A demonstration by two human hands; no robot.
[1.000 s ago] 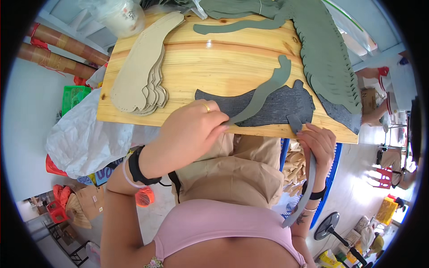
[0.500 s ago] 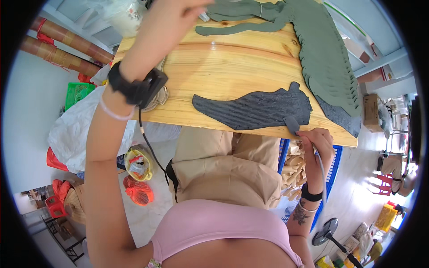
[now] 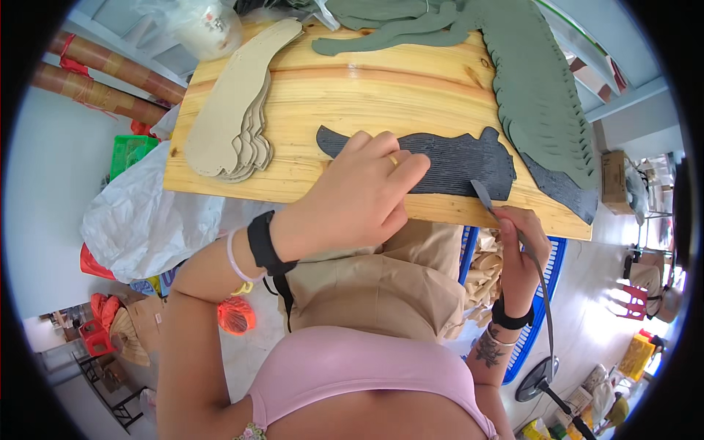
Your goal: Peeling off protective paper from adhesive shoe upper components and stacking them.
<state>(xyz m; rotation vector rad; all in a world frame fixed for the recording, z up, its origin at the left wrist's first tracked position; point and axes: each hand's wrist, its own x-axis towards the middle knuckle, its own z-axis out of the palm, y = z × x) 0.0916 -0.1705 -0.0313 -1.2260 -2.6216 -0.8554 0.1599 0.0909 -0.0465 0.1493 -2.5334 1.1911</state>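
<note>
A dark, ribbed, curved flat piece (image 3: 455,163) lies along the near edge of the wooden table (image 3: 352,95). Over its left part is my left hand (image 3: 367,187), fingers curled together and a ring on one; whatever they pinch is hidden. My right hand (image 3: 524,231), at the table's front edge, grips a narrow grey strip (image 3: 541,275) between thumb and fingers. One end of the strip points up over the dark piece's lower right corner; its tail hangs down past my right wrist.
A stack of beige cut pieces (image 3: 227,110) lies on the left of the table. Overlapping green pieces (image 3: 532,95) run down the right, over another dark piece (image 3: 565,194). Below the right edge stands a blue basket (image 3: 546,293) with tan pieces (image 3: 484,271).
My left hand has come down from the table's far side to the dark piece, uncovering the beige stack. The grey strip's end has turned upward in my right hand.
</note>
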